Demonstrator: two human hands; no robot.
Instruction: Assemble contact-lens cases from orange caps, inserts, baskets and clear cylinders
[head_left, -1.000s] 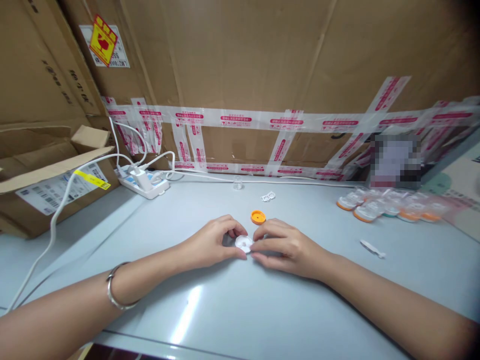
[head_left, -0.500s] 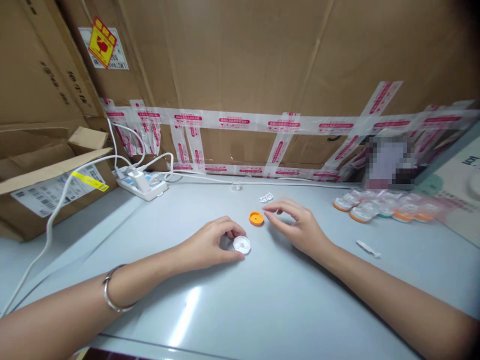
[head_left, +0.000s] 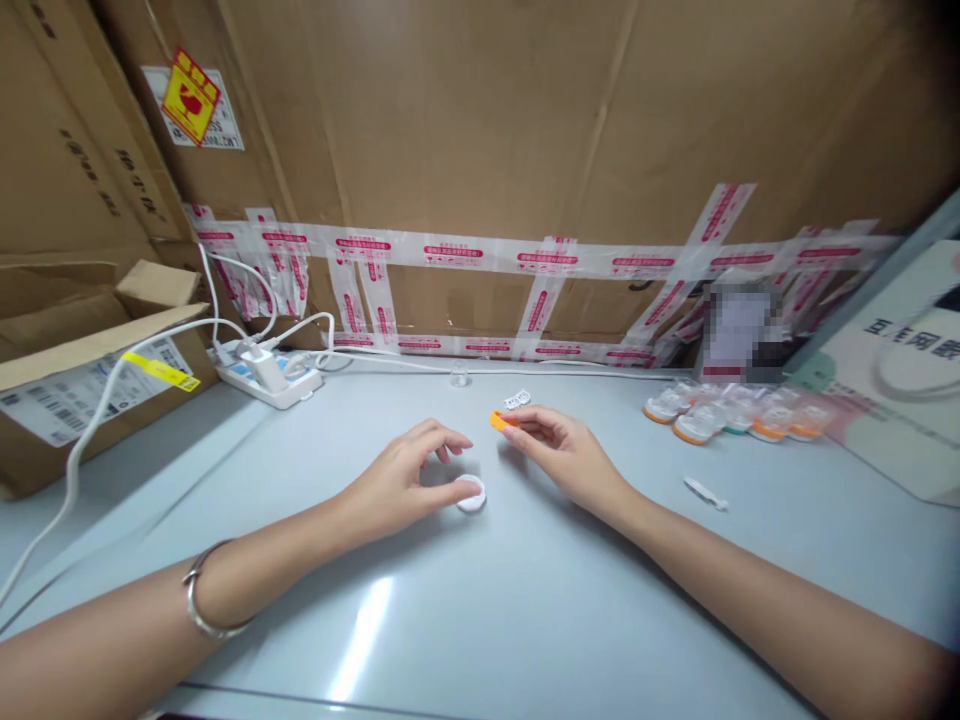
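A round white disc point(head_left: 472, 502) lies on the grey table in the middle. Over its upper edge reaches the thumb of my left hand point(head_left: 405, 480); the other fingers are spread apart and nothing is gripped. Whether the thumb touches the disc I cannot tell. My right hand point(head_left: 570, 450) pinches an orange round cap point(head_left: 496, 421) between thumb and fingers, tilted up, with part of it hidden by the fingertips. Just behind the cap is a small white openwork piece point(head_left: 517, 400).
White tweezers point(head_left: 705, 493) lie to the right. Several clear cases with orange or green bases point(head_left: 694, 425) stand behind them. At the back sits a small clear piece point(head_left: 460, 378). A power strip point(head_left: 289, 390) and an open carton point(head_left: 90, 380) occupy the left.
My left fingers have opened off the white disc, which now lies flat on the table. My right hand has closed on the orange cap and tilted it up.
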